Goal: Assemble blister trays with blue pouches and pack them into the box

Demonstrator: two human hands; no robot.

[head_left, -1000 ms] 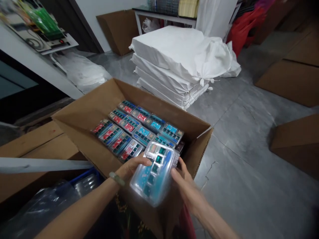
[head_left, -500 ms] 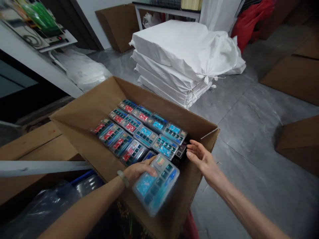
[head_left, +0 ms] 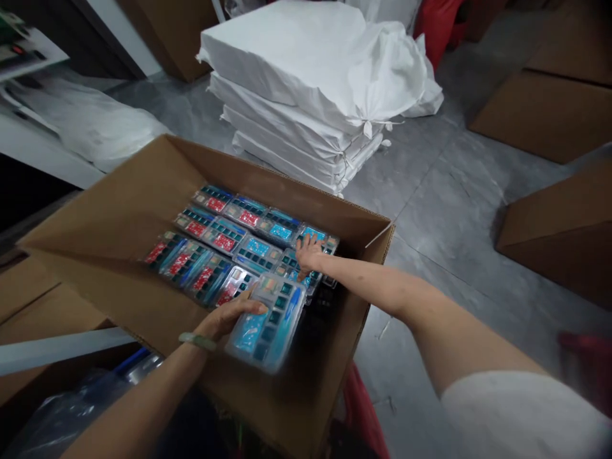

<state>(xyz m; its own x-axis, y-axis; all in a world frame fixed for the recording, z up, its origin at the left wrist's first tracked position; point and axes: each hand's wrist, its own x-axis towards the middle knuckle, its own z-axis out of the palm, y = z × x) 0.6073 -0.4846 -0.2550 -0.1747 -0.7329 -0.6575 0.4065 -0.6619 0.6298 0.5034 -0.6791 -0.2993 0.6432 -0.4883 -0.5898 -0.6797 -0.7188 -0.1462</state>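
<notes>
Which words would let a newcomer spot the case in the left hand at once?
Inside the open brown cardboard box, clear plastic cases lie in rows. Pick the clear case with blue and green compartments, held in the left hand wearing a pale bangle, the only case raised above the rows.

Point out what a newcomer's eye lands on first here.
An open brown cardboard box fills the centre, holding rows of clear plastic cases with red and teal contents. Over it, the left hand holds one clear case while the right hand reaches in. Beyond the box, a stack of white cloth-wrapped bundles sits on the grey floor.
</notes>
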